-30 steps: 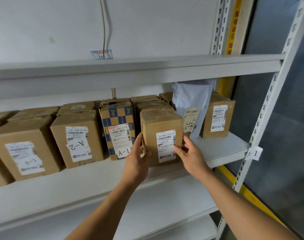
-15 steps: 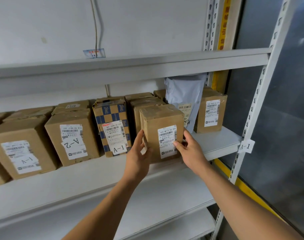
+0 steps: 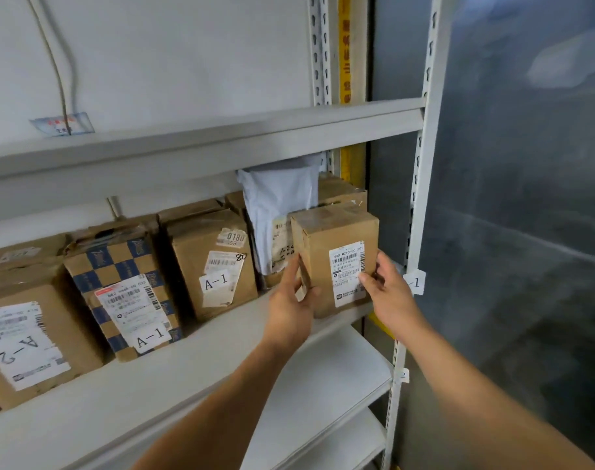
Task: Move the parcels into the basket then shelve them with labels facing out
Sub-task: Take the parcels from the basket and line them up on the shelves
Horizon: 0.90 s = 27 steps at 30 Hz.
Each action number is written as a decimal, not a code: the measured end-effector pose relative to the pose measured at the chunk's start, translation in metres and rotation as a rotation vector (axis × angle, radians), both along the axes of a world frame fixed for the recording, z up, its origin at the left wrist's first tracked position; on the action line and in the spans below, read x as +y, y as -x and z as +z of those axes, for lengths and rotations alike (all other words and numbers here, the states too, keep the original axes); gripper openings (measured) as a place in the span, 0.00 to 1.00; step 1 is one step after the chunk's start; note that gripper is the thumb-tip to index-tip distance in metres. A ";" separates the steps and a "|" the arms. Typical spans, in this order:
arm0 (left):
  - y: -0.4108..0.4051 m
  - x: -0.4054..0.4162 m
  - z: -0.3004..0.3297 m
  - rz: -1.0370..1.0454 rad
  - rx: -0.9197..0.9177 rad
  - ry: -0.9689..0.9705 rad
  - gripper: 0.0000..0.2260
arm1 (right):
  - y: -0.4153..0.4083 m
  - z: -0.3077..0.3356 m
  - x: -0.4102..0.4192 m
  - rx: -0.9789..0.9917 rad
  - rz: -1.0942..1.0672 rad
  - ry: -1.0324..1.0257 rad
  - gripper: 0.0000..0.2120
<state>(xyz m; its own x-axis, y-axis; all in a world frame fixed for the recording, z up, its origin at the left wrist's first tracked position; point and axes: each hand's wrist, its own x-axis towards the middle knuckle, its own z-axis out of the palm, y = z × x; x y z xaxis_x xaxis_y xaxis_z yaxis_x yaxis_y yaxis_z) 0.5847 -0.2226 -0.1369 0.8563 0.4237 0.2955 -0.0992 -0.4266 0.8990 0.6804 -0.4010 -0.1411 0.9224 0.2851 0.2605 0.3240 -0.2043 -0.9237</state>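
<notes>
**Parcel held at the shelf's right end**

Both hands were on the small brown parcel [image 3: 337, 259], standing at the shelf's [image 3: 126, 395] right front corner, label outward. The left hand [image 3: 291, 307] clasped its left edge; the right hand [image 3: 389, 293] gripped the right side, thumb on the label. A grey mailer bag [image 3: 275, 205] stood behind, just beside it.

Matt brown cardboard parcel [image 3: 337, 262] with a white paper label [image 3: 347, 276]; smooth grey painted-metal shelf [image 3: 119, 395]; soft, slightly glossy plastic mailer bag [image 3: 279, 198].

On the shelf [image 3: 221, 337], the held parcel [image 3: 337, 262] stands rightmost, before the mailer bag [image 3: 279, 205]
</notes>
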 end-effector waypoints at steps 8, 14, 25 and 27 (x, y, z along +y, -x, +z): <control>-0.053 -0.021 0.008 -0.047 0.003 0.018 0.32 | -0.046 0.000 -0.019 0.096 -0.076 -0.076 0.21; -0.072 -0.018 0.007 -0.013 0.017 -0.012 0.30 | -0.065 0.002 -0.014 0.116 -0.064 -0.018 0.21; -0.072 -0.019 0.008 0.044 -0.002 -0.011 0.28 | -0.055 0.018 -0.008 -0.050 -0.140 0.004 0.32; -0.071 -0.018 0.008 0.046 -0.003 -0.003 0.29 | -0.045 0.036 -0.009 -0.198 -0.187 0.017 0.31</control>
<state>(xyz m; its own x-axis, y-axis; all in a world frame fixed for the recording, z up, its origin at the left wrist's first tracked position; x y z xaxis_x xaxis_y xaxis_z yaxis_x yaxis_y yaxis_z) 0.6553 -0.2401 -0.1289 0.8350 0.4619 0.2990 -0.0820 -0.4330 0.8977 0.7250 -0.4096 -0.1052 0.8911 0.1204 0.4375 0.4530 -0.2922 -0.8423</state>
